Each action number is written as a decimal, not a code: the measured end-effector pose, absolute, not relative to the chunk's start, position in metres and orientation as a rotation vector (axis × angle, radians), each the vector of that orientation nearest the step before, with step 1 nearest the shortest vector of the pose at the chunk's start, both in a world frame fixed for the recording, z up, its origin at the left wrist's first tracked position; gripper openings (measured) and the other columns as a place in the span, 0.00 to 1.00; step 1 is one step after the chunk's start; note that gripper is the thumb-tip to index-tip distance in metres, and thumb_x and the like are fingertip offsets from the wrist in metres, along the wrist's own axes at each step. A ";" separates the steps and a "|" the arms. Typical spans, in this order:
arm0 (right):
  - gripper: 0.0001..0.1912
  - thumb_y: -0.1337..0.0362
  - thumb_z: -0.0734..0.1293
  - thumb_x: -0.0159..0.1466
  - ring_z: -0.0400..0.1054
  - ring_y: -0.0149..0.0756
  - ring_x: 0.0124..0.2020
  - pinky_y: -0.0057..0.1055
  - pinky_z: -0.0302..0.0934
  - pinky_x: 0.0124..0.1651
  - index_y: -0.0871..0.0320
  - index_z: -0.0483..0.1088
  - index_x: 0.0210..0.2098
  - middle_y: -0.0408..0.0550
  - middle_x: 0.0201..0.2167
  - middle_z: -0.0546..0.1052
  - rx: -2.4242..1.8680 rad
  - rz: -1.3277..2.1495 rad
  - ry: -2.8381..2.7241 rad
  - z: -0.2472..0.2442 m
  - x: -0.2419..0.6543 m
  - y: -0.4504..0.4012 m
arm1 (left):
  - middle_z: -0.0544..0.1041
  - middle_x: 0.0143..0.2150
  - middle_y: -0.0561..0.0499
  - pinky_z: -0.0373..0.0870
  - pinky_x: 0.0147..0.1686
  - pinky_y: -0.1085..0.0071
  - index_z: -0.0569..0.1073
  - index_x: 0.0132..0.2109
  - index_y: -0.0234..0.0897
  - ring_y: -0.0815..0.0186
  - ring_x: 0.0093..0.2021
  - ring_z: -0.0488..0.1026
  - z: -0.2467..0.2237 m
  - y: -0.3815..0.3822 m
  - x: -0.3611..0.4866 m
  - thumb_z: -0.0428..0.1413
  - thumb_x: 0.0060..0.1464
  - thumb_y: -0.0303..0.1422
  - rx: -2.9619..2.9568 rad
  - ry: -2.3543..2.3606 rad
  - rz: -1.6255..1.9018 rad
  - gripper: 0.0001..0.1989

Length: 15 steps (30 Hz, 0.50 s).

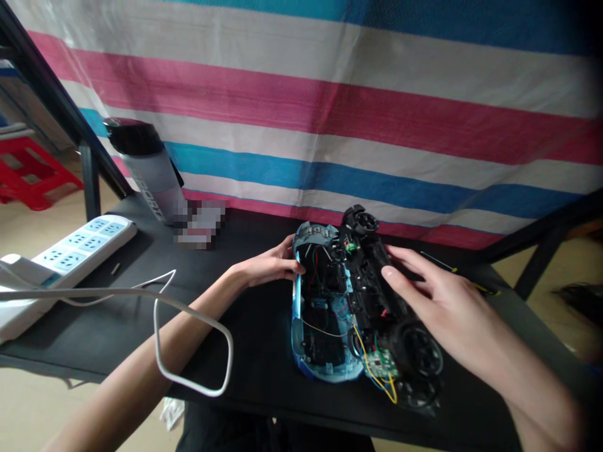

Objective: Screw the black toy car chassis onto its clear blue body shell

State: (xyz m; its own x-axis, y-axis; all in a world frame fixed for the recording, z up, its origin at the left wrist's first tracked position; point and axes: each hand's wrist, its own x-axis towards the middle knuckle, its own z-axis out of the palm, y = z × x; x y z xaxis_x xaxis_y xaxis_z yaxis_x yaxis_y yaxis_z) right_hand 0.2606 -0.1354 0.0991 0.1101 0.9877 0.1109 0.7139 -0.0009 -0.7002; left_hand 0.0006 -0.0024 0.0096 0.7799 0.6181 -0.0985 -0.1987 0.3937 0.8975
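My left hand (273, 262) grips the left edge of a blue toy car body shell (296, 314), which lies with its hollow inside facing up. The thumb hooks over the rim. My right hand (428, 282) is closed on the black toy car chassis (367, 270), tilted up on its side to the right of the shell. Wheels show at both ends of the chassis. A green circuit board (379, 364) sits at its near end, with yellow and blue wires hanging out. Thin wires run between shell and chassis.
A white power strip (85, 242) lies at the left of the black table (254, 351). A white cable (188, 307) loops above my left forearm. A sports bottle (151, 169) stands at the back left. Screwdrivers (485, 289) lie beyond my right hand. A striped sheet (330, 107) hangs behind.
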 end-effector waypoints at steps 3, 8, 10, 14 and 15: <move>0.26 0.45 0.63 0.68 0.71 0.54 0.59 0.50 0.63 0.63 0.47 0.69 0.62 0.51 0.60 0.75 -1.750 0.618 -1.561 0.088 0.290 -0.139 | 0.72 0.52 0.53 0.69 0.43 0.72 0.64 0.63 0.49 0.68 0.43 0.70 0.009 0.000 -0.002 0.65 0.48 0.24 1.051 0.459 0.534 0.37; 0.25 0.45 0.68 0.64 0.62 0.51 0.67 0.44 0.63 0.64 0.44 0.73 0.58 0.47 0.64 0.71 -1.741 0.850 -1.274 0.059 0.322 -0.142 | 0.73 0.49 0.54 0.68 0.43 0.73 0.64 0.64 0.51 0.67 0.45 0.71 0.011 0.004 -0.006 0.65 0.48 0.23 1.052 0.487 0.538 0.38; 0.25 0.46 0.70 0.62 0.63 0.51 0.66 0.43 0.67 0.61 0.44 0.74 0.57 0.46 0.64 0.72 -1.742 0.885 -1.133 0.046 0.326 -0.143 | 0.73 0.48 0.54 0.67 0.42 0.74 0.64 0.64 0.51 0.67 0.44 0.71 0.012 0.004 -0.007 0.64 0.49 0.23 1.050 0.491 0.539 0.38; 0.23 0.50 0.71 0.61 0.72 0.50 0.58 0.42 0.73 0.53 0.45 0.76 0.55 0.47 0.58 0.77 -1.670 0.928 -0.959 0.026 0.326 -0.144 | 0.74 0.49 0.53 0.68 0.45 0.72 0.64 0.65 0.52 0.66 0.46 0.71 0.011 0.005 -0.008 0.64 0.49 0.23 1.052 0.496 0.532 0.39; 0.22 0.51 0.71 0.61 0.75 0.49 0.55 0.42 0.74 0.50 0.45 0.76 0.54 0.47 0.56 0.79 -1.655 0.956 -0.932 0.023 0.325 -0.143 | 0.74 0.49 0.53 0.68 0.46 0.71 0.63 0.66 0.53 0.65 0.46 0.71 0.010 0.006 -0.008 0.63 0.49 0.23 1.057 0.493 0.531 0.39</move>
State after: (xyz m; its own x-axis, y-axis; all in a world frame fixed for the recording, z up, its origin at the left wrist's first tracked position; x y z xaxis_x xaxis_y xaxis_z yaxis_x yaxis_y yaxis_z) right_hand 0.3253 -0.1433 0.0229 0.3976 0.9031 -0.1623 0.1386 -0.2340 -0.9623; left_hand -0.0077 0.0056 0.0105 0.7718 0.6236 -0.1245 -0.1701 0.3911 0.9045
